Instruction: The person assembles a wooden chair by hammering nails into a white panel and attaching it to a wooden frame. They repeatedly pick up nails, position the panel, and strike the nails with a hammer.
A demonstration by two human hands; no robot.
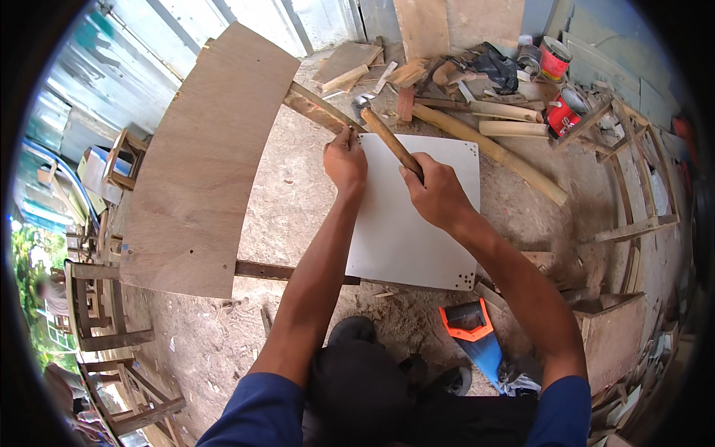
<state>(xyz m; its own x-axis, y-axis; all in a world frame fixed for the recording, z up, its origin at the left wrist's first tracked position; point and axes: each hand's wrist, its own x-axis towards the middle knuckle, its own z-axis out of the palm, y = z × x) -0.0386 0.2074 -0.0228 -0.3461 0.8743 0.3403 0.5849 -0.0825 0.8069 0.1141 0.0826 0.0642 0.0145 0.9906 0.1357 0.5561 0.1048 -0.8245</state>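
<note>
Right hand (438, 190): closed round a brown wooden-handled hammer (391, 141).
Left hand (346, 160): fingers drawn together at the white panel's far-left corner; anything pinched is too small to tell.
Smooth white rectangular panel (413, 216): flat below both hands, dark dots clustered at corners.
Brown grained plywood sheet (201, 171): left, across wooden battens.

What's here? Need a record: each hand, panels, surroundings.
left hand: at top-left corner of white panel; anything pinched is too small to tell
right hand: gripping hammer by its wooden handle
white panel: lies on wooden bars; dark dots at both right corners
brown board: left of white panel, also on the bars
below panel: orange-handled saw
upper right: red cans
</note>
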